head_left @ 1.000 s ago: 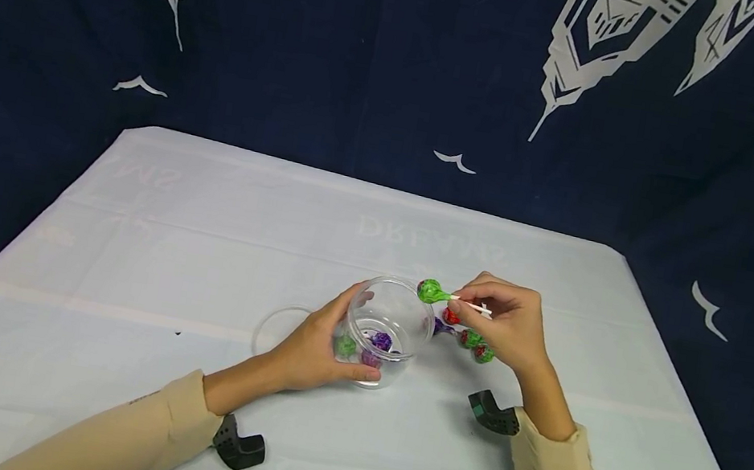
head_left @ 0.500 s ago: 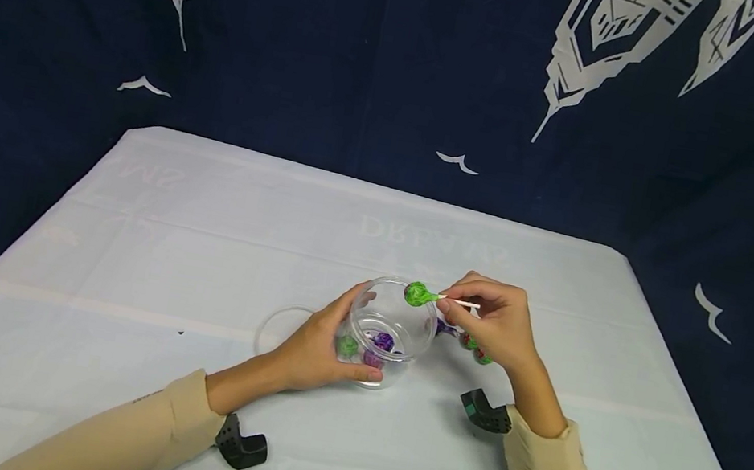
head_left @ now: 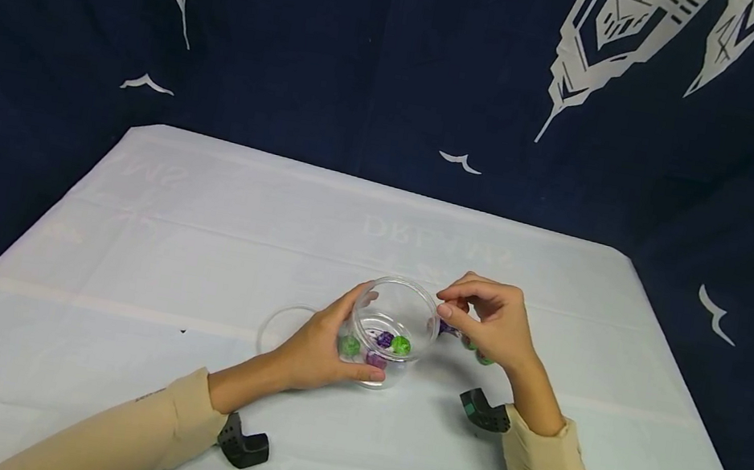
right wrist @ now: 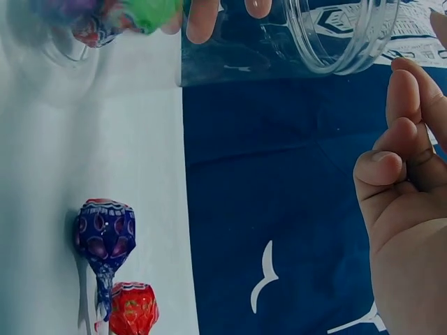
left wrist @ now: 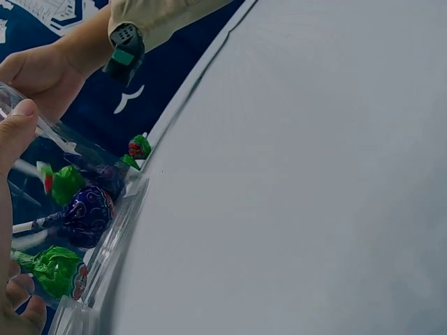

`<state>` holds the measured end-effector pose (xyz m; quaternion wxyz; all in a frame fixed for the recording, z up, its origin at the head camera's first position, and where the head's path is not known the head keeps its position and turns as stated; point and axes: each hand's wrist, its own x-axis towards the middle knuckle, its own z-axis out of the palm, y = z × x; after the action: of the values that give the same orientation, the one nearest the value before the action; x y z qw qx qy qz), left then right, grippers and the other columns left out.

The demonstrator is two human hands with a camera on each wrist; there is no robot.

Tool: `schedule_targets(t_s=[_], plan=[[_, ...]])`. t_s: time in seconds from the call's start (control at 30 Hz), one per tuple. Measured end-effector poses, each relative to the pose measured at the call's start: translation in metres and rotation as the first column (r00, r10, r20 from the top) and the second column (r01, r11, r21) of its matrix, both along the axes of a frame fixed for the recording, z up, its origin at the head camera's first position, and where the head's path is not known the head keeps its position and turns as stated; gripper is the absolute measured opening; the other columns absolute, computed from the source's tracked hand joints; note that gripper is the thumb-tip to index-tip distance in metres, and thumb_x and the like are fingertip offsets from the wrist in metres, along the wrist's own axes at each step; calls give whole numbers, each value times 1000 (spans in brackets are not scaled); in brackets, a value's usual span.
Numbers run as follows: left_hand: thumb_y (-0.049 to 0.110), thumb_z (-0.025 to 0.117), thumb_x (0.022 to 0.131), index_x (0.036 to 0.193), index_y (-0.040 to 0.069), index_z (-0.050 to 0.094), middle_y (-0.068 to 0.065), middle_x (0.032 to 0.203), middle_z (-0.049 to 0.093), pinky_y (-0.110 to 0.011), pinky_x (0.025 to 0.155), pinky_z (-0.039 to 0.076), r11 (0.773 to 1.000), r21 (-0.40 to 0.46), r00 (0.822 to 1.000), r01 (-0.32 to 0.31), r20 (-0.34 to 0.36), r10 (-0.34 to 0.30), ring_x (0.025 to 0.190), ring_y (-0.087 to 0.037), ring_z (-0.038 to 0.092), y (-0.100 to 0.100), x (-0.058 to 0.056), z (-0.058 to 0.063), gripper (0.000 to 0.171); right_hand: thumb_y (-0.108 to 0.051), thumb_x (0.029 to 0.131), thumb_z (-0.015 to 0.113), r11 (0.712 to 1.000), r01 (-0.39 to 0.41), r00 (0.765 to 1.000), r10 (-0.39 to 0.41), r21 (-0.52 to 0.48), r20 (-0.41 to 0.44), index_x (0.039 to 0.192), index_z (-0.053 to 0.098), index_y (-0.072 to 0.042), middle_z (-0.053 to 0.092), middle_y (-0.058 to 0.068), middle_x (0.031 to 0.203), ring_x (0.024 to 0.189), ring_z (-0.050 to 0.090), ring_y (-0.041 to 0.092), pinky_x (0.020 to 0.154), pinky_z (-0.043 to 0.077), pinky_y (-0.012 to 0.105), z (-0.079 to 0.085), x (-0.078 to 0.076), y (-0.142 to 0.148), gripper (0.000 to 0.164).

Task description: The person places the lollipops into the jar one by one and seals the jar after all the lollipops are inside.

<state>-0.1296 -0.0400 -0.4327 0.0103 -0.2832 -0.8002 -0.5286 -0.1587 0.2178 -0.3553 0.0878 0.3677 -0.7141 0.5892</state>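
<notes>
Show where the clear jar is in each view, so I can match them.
Head: the clear jar, below and slightly right of centre, in the left hand.
Left wrist: left side, cut off by the edge.
Right wrist: along the top, rim right of centre.
Shared landmark: the right hand, right of centre in head, upper left in left wrist, right edge in right wrist.

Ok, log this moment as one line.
left hand: holds clear jar; right hand: near jar, holding nothing; in jar: green and purple lollipops; on table: purple lollipop, red lollipop, green lollipops
</notes>
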Motion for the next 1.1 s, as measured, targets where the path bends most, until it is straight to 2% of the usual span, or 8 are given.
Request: schedule_targets(t_s=[0.27, 0.5, 0.67, 0.87, 0.97, 1.1], plan=[[38, 92, 68, 157, 23, 22, -6, 149, 45, -46, 111, 34, 1000, -4, 1000, -6, -3, 6, 134, -22, 44, 1, 0, 0, 114, -1, 87, 74, 1000, 0, 1000, 0, 15, -8, 86, 67, 16, 69, 3, 82, 69, 54, 11, 55, 46, 21, -1, 1, 5, 18], [39, 92, 67, 157, 21, 21, -8, 150, 43, -47, 111, 34, 1000, -13, 1000, -8, -9, 8, 135, -24, 43, 1, 0, 1, 116, 5, 85, 73, 1000, 21, 1000, -21, 23, -3, 85, 69, 13, 69, 3, 81, 69, 53, 12, 60, 46, 22, -3, 6, 13, 9], [39, 91, 68, 157, 21, 21, -9, 151, 42, -49, 111, 34, 1000, -12, 1000, -3, -6, 3, 136, -25, 42, 1, 0, 1, 115, 11, 84, 70, 999, 26, 1000, -26, 39, 4, 85, 70, 12, 69, 7, 81, 65, 53, 13, 52, 44, 22, -7, 9, 20, 2], [38, 92, 68, 157, 22, 21, -8, 151, 43, -48, 112, 33, 1000, -4, 1000, -2, -7, 2, 136, -23, 42, 1, 0, 0, 115, 16, 81, 68, 997, 39, 999, -39, 59, 4, 86, 69, 13, 69, 12, 82, 67, 53, 13, 52, 42, 25, -11, 12, 27, 6], [37, 92, 68, 157, 23, 21, -8, 149, 45, -48, 111, 34, 1000, 2, 1000, -2, -7, 2, 136, -24, 43, 1, 0, -1, 115, 16, 81, 69, 997, 43, 999, -43, 66, 7, 86, 66, 17, 69, 9, 82, 65, 52, 13, 49, 42, 25, -13, 14, 30, 6], [37, 92, 68, 157, 23, 21, -8, 149, 45, -49, 111, 34, 1000, -2, 1000, -4, -10, 4, 135, -24, 43, 1, 0, -1, 115, 16, 81, 69, 995, 59, 998, -60, 79, 5, 86, 67, 16, 67, 5, 80, 64, 52, 13, 49, 43, 25, -15, 16, 35, 5]])
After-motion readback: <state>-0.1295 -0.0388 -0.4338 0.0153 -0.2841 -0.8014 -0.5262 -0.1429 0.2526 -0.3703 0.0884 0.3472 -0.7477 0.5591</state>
